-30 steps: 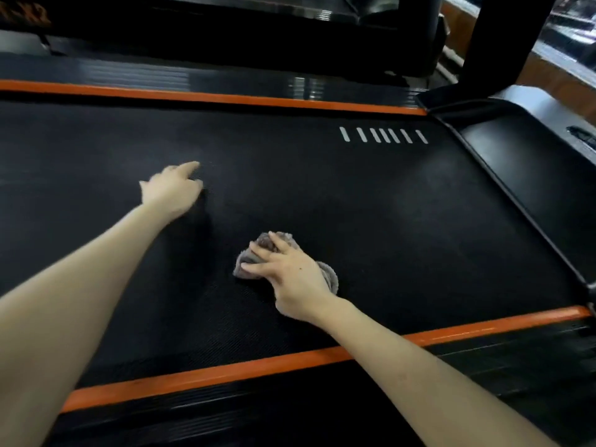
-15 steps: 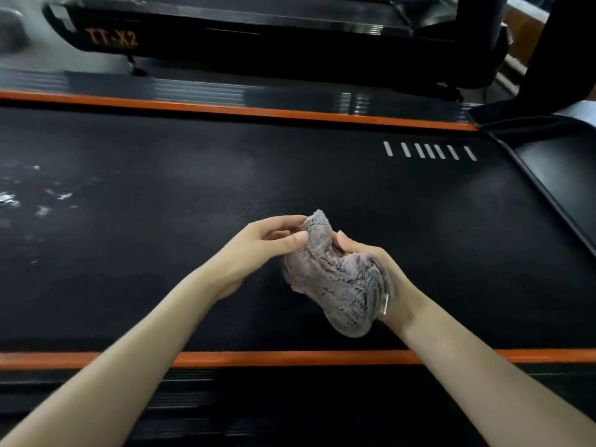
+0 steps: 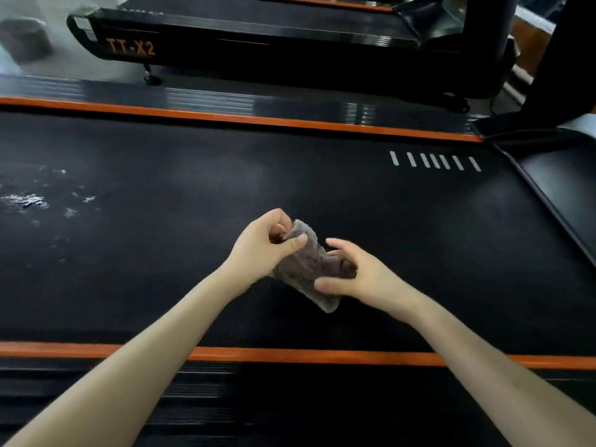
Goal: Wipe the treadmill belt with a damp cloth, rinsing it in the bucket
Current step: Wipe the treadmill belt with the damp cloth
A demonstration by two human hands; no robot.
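A bunched grey fluffy cloth (image 3: 306,266) hangs in the air above the black treadmill belt (image 3: 161,195). My left hand (image 3: 264,243) pinches its upper end between thumb and fingers. My right hand (image 3: 351,279) grips its lower part, thumb under and fingers curled over it. White dusty smears (image 3: 29,201) lie on the belt at the far left. No bucket is in view.
Orange strips (image 3: 290,354) border the belt near and far, with black ribbed side rails outside them. White dash marks (image 3: 432,161) sit on the belt at the right, beside the motor cover (image 3: 561,175). A second treadmill marked TT-X2 (image 3: 130,48) stands behind.
The right hand lifted the cloth off the belt, and the left hand came off the belt to take its upper end. The view has shifted left, revealing the white smears.
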